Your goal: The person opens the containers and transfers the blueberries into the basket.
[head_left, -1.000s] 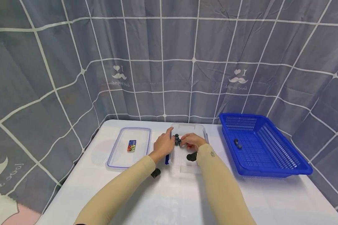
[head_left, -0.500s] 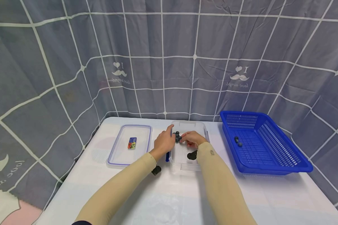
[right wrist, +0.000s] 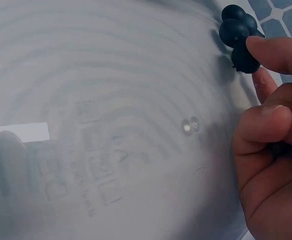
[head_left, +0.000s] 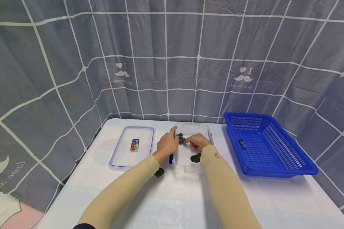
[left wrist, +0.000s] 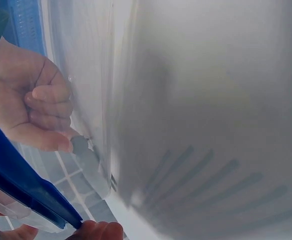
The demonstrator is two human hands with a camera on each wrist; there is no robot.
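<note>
A clear plastic box with a blue side clip stands at mid-table. Its left side is gripped by my left hand, fingers at the wall by the blue clip. Inside the box, near my left hand, sits a small cluster of dark blueberries. My right hand reaches over the box with thumb and forefinger at the nearest blueberry, pinching it beside the others. The other fingers of that hand are curled in, as the right wrist view shows.
Left of the box lies its clear lid with a blue seal and a colourful label. At right stands a blue plastic basket holding a few blueberries. A grey checked curtain hangs behind the table.
My right fingertips have shifted slightly at the blueberry cluster, and the nearest berry now sits closer against the others. My left hand stays at the box side. The head view has tilted slightly down.
</note>
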